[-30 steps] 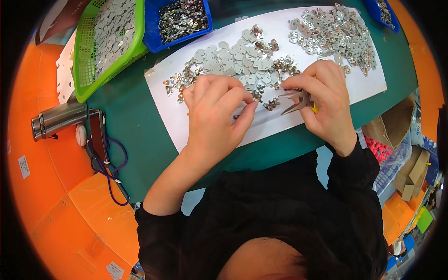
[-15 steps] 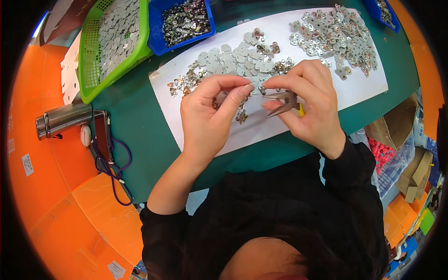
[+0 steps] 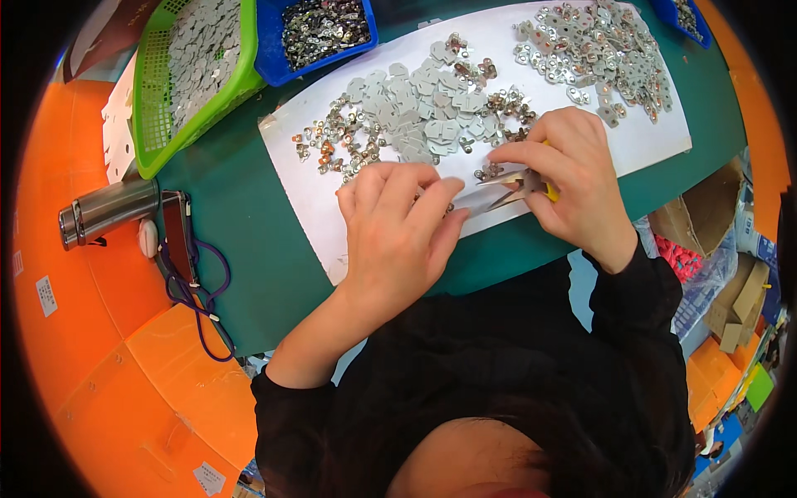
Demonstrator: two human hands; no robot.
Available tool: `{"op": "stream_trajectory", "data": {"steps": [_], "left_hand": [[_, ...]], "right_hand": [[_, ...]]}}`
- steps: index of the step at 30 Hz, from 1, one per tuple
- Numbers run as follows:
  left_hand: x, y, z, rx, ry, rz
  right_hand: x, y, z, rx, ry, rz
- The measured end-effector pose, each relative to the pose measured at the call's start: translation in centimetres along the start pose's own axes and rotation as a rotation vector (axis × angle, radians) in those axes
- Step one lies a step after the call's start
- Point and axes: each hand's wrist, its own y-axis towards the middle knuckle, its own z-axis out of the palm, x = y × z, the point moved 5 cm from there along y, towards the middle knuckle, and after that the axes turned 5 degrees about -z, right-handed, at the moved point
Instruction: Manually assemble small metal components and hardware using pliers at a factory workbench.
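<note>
Yellow-handled pliers [image 3: 530,181] stay in right hand [image 3: 579,176]; left hand [image 3: 393,226] now nearer body [image 3: 481,353]

The left hand [image 3: 394,232] partly hides small metal pieces [image 3: 450,208]; the top edge crops the green basket [image 3: 202,119].

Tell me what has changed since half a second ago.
The left hand has moved down the picture, toward the person's body, and slightly right; whether its fingers hold a piece is unclear. The right hand has shifted right, carrying the pliers. The grip on the pliers is unchanged, their jaws still apart. The green basket, blue tray and metal flask stayed put.
</note>
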Motion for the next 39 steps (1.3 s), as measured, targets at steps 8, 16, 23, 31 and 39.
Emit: {"op": "stream_trajectory", "data": {"steps": [8, 16, 23, 31, 39], "left_hand": [[0.3, 2.2, 1.8, 0.011, 0.016, 0.083], [-0.3, 2.6, 0.6, -0.018, 0.015, 0.069], [0.2, 3.0, 1.3, -0.010, -0.016, 0.126], [-0.8, 2.5, 0.9, 0.075, 0.056, 0.176], [0.2, 3.1, 0.2, -0.077, 0.043, 0.138]], "right_hand": [[-0.1, 0.2, 0.3, 0.009, -0.068, -0.035], [-0.4, 0.2, 0.3, -0.042, -0.005, -0.025], [-0.7, 0.0, 0.0, -0.058, 0.030, 0.000], [-1.2, -0.6, -0.6, -0.010, -0.009, -0.021], [-3.2, -0.9, -2.5, -0.220, 0.214, 0.203]]}}
